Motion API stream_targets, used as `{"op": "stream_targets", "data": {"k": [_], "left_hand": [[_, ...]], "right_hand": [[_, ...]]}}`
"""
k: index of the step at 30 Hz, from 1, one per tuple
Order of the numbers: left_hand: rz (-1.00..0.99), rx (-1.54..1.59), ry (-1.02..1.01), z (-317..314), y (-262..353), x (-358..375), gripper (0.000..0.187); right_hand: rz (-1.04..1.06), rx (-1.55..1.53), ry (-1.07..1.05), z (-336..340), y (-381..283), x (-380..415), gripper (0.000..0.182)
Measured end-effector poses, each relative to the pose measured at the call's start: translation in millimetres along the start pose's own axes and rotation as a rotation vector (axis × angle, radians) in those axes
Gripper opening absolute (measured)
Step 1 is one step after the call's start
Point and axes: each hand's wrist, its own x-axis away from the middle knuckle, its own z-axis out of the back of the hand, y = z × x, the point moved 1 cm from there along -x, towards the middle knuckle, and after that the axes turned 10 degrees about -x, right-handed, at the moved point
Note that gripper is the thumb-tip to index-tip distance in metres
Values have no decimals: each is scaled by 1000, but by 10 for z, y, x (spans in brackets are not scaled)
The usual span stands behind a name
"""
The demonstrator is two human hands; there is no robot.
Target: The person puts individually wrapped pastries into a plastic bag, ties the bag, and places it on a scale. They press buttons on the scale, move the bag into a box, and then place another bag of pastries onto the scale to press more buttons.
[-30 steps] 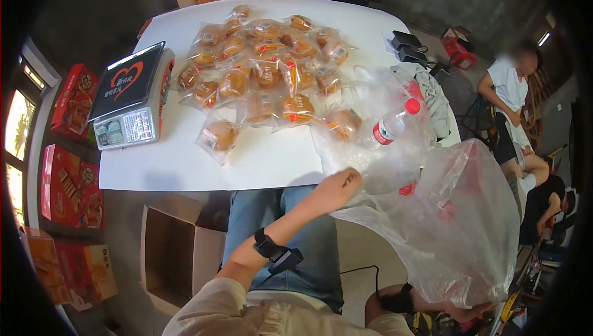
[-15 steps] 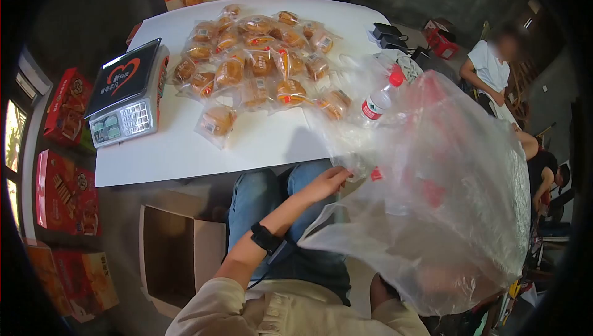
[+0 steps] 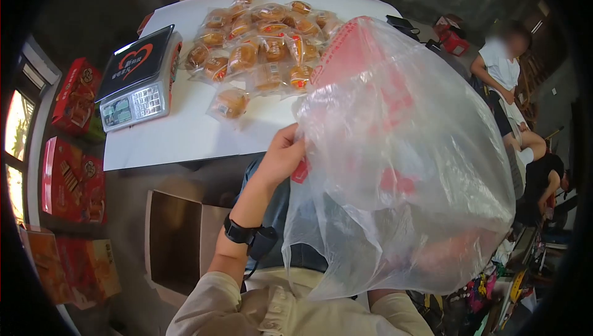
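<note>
My left hand [image 3: 281,157] pinches the near edge of a large clear plastic bag [image 3: 401,151] with red print. The bag is billowed up in front of me and covers the right half of the white table [image 3: 185,138]. My right hand [image 3: 454,252] shows only as a blurred skin-toned shape through the film at the bag's lower right, gripping it there. A heap of several wrapped golden pastries [image 3: 259,46] lies on the far middle of the table. One pastry packet [image 3: 230,102] lies apart, nearer to me.
A digital scale [image 3: 137,79] with a red heart on its platform stands on the table's left. An open cardboard box [image 3: 176,237] sits on the floor by my knees. Red gift boxes [image 3: 68,175] are stacked on the left. A person [image 3: 503,70] sits at the right.
The bag has swung up and leftward, now hiding the water bottle and the table's right side. My left hand rose with the bag's edge.
</note>
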Motion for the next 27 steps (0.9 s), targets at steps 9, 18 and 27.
{"op": "stream_targets", "data": {"k": [9,18,27], "left_hand": [[-215,-157,400,740,289,237,20],[-415,-433,430,705,641,407,24],[-707,-888,135,353,758,389,15]], "right_hand": [[-203,-63,-349,-573,211,400,17],[-355,97,-661,-1229,-551,888,15],[-279,-326,-1282,-1917,-1168,1521,36]]}}
